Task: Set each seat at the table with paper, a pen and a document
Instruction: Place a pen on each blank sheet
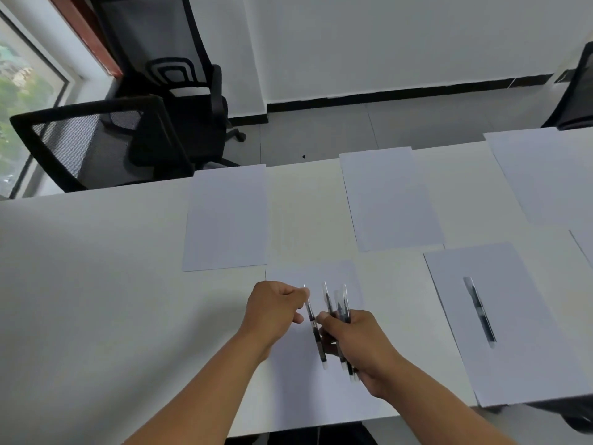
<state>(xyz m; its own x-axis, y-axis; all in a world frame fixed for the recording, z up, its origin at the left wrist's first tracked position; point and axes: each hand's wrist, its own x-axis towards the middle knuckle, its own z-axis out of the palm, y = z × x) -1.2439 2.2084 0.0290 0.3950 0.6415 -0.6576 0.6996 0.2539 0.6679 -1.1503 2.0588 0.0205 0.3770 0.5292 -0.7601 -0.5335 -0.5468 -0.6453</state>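
Several white paper sheets lie on the white table (80,268): one at the far left (226,216), one at the far middle (390,197), one under my hands (298,380), one at the near right (519,364). A clear pen with a black grip (480,311) rests on the near right sheet. My right hand (359,343) is closed around a bundle of pens (341,305). My left hand (276,308) pinches the top of one pen (316,332), which stands apart from the bundle above the near sheet.
Two black mesh office chairs (106,142) stand beyond the table's far left edge, by a window. Another chair (574,91) is at the far right. More sheets (545,175) lie at the far right of the table.
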